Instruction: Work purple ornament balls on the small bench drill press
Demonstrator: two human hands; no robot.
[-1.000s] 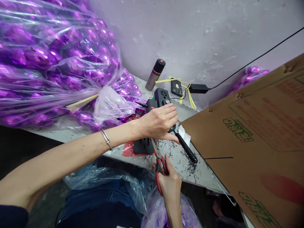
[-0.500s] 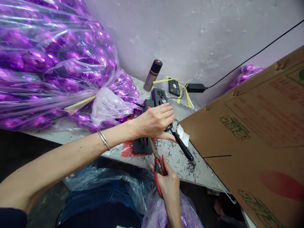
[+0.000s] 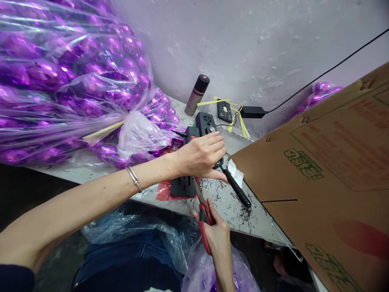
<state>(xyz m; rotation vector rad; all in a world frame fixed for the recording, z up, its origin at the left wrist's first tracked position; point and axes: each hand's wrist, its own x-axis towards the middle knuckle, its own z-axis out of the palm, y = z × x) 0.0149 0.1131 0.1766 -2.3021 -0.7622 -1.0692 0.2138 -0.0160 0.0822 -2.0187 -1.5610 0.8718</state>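
My left hand (image 3: 202, 156) lies palm down across a black bench device (image 3: 205, 121), its fingers stretched forward and its thumb spread apart. The palm side is hidden. Beside the thumb, a black lever handle (image 3: 237, 188) slopes down to the right from the device. My right hand (image 3: 215, 229) is closed around the red-and-black grips of pliers (image 3: 205, 217). Their long metal jaws point up toward the slotted black base (image 3: 182, 188), beneath my left hand. Whether the jaw tips hold anything cannot be seen. A red plastic sheet (image 3: 162, 191) sticks out from under the base.
A big clear bag of shiny purple baubles (image 3: 69, 81) fills the left. Behind the device are a spray can (image 3: 197, 95), yellow ties (image 3: 243, 127) and a black adapter (image 3: 252, 112). A cardboard box (image 3: 334, 162) borders the right. Small black clippings (image 3: 247, 215) litter the table.
The view has shifted very slightly. Both hands keep the same places, with the pliers still in my right hand.
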